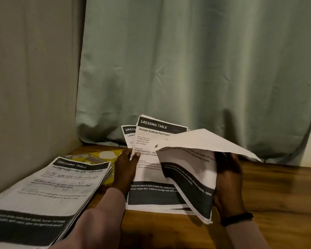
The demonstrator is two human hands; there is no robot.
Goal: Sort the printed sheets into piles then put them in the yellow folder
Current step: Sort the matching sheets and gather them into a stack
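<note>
From the head camera, the white printed sheets with black header bands fall into two groups. One pile of printed sheets (48, 191) lies flat at the left of the brown wooden table (276, 194), its far corner overlapping the yellow patterned folder (104, 155), which lies near the table's back edge. The other group is a fanned bundle of sheets (151, 159) raised between two hands, at least two headers showing at its top.

The left hand (126, 169), in a pale sleeve, pinches the bundle's left edge with thumb on the front. The right hand (228, 182), a dark band at its wrist, grips a bent-over sheet (196, 159), fingers curled behind it. A grey-green curtain (187, 69) hangs behind.
</note>
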